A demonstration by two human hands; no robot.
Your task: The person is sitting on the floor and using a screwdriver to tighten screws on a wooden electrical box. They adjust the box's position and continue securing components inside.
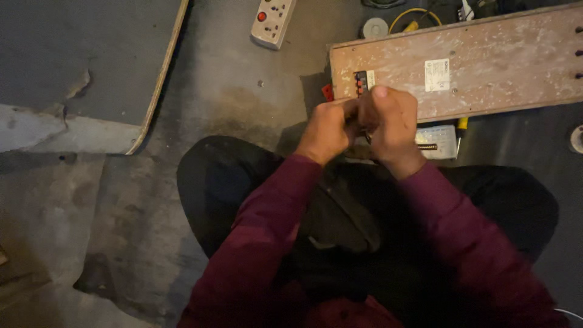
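Grip: left hand (328, 130) and right hand (388, 124) pressed together, fingers curled tight around something small and dark between them; too hidden to name.
Held thing: at the meeting of the two fists, above the lap, just in front of the near edge of the worn board (461, 64).
Risk of slip: likely if the fists twist or pull against each other; small piece could drop into the dark lap or onto the concrete floor (225, 91) and be hard to find in this dim light.
Risk of pinch: thumb of right hand raised over the joint, exposed if the piece gives suddenly.
Pose: both forearms in maroon sleeves angled inward from the body, wrists nearly touching, elbows out.
Around: power strip (273, 21) lying well apart on the floor; small pale box (438, 141) just beside right hand.
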